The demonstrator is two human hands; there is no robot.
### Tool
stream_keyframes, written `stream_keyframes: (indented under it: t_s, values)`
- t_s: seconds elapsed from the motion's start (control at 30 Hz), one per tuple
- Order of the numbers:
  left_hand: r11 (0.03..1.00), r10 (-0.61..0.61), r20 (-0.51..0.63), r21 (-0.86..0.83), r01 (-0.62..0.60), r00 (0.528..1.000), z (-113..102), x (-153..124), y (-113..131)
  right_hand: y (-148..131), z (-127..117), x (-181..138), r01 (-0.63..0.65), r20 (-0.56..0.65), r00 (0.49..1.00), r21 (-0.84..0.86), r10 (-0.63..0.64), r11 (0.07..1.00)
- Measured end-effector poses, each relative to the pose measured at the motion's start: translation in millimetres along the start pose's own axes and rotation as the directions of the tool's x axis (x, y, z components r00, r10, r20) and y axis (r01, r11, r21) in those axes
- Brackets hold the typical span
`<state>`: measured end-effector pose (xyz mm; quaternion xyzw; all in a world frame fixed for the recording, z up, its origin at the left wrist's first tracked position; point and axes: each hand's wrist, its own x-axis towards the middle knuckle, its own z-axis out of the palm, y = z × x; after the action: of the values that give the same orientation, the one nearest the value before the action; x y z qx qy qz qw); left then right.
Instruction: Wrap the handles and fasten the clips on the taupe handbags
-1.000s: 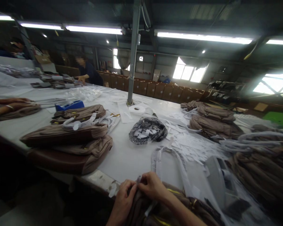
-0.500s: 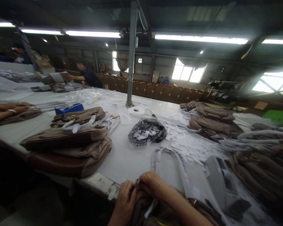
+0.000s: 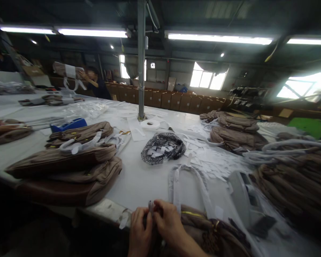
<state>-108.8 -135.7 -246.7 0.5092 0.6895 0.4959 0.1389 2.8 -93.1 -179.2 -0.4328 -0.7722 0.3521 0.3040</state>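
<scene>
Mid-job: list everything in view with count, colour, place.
Bag at the hands: one, brown, near edge
Stacked bags: at least three, brown, left
Other bags: several, brown, right
Raised bag: one, brown, upper left
Speckled pouch: one, black and white, centre
Paper pieces: many, white, in and beside pouch
Roll: one, white, near pillar
Pillar: one, grey, centre
Dispensers: two, blue left, grey right
Table: one, white, centre
Boxes: many, brown, background
Windows: three, white, far wall
Lamps: at least four, white, overhead
Co-workers: at least two, dark-clothed, upper left
Green object: one, green, far right
Left hand: one, bare, bottom centre
Right hand: one, bare, bottom centre
</scene>
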Motion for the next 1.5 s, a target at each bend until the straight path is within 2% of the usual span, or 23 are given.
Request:
stream_keyframes:
  t_s: [0.1, 0.2, 0.27, 0.37, 0.43, 0.57, 0.63, 0.7, 0.8, 0.87, 0.93, 0.97, 1.03, 1.1, 1.2, 1.27, 1.33, 1.4, 1.47, 1.5]
  values:
    - [0.999, 0.036, -0.001, 0.011, -0.036, 0.999, -2, -5, -1, 0, 8, 0, -0.02, -0.043, 0.999, -0.045, 0.018, 0.999]
    - [0.999, 0.043, 0.0, -0.011, -0.043, 0.999, -4, -8, -7, 6, 16, -4, -0.041, -0.114, 0.993, -0.014, 0.04, 0.999]
    - [1.0, -0.003, 0.02, -0.027, 0.004, 1.0, -5, -8, -13, 10, 21, -9, -0.01, -0.163, 0.987, -0.012, 0.008, 1.0]
    - [0.989, -0.137, 0.097, -0.043, 0.142, 0.986, -9, -5, -20, 14, 24, -15, 0.064, -0.191, 0.979, -0.017, -0.066, 0.998]
    - [0.971, -0.199, 0.159, -0.103, 0.216, 0.967, -14, -2, -22, 15, 22, -16, 0.12, -0.161, 0.98, -0.012, -0.12, 0.993]
    - [0.917, -0.208, 0.319, -0.266, 0.298, 0.925, -24, 2, -22, 15, 18, -16, 0.184, -0.091, 0.978, -0.037, -0.187, 0.982]
    - [0.88, -0.301, 0.284, -0.286, 0.38, 0.91, -23, 1, -22, 15, 20, -15, 0.144, -0.12, 0.981, -0.055, -0.15, 0.988]
    - [0.868, -0.403, 0.15, -0.25, 0.429, 0.903, -19, -2, -24, 13, 24, -13, 0.052, -0.179, 0.982, -0.067, -0.063, 0.996]
    - [0.905, -0.423, 0.002, -0.059, 0.422, 0.906, -11, -8, -25, 9, 29, -7, -0.138, -0.234, 0.962, 0.013, 0.137, 0.99]
    - [0.934, -0.341, -0.043, 0.101, 0.344, 0.939, -6, -12, -26, 7, 28, -2, -0.243, -0.245, 0.933, 0.111, 0.263, 0.964]
    - [0.973, -0.118, -0.038, 0.194, 0.123, 0.992, -3, -16, -26, 6, 25, 3, -0.319, -0.253, 0.9, 0.176, 0.356, 0.931]
    - [0.977, 0.028, -0.016, 0.21, -0.024, 0.999, -1, -17, -27, 6, 23, 6, -0.351, -0.257, 0.883, 0.192, 0.393, 0.916]
    - [0.936, 0.278, 0.05, 0.209, -0.282, 0.959, 2, -18, -30, 5, 21, 10, -0.396, -0.257, 0.859, 0.218, 0.443, 0.892]
    - [0.901, 0.372, 0.088, 0.205, -0.382, 0.924, 4, -17, -32, 5, 20, 13, -0.403, -0.231, 0.858, 0.248, 0.458, 0.881]
    - [0.937, 0.297, 0.09, 0.162, -0.308, 0.951, 2, -14, -33, 6, 17, 12, -0.369, -0.174, 0.893, 0.246, 0.416, 0.896]
    - [0.979, 0.15, 0.113, 0.125, -0.164, 0.982, -3, -12, -30, 7, 8, 11, -0.305, -0.149, 0.928, 0.222, 0.341, 0.926]
    - [0.994, -0.031, 0.125, 0.11, 0.017, 0.992, -10, -8, -21, 10, -11, 10, -0.224, -0.176, 0.949, 0.206, 0.261, 0.953]
    - [0.982, -0.167, 0.077, 0.105, 0.158, 0.983, -16, 3, -6, 13, -36, 9, -0.178, -0.25, 0.942, 0.187, 0.222, 0.966]
    - [0.972, -0.209, -0.003, 0.108, 0.208, 0.978, -15, 23, 14, 15, -61, 6, -0.178, -0.309, 0.927, 0.142, 0.215, 0.974]
    - [0.974, -0.193, -0.021, 0.116, 0.194, 0.981, -12, 36, 26, 15, -71, 3, -0.187, -0.318, 0.924, 0.115, 0.214, 0.976]
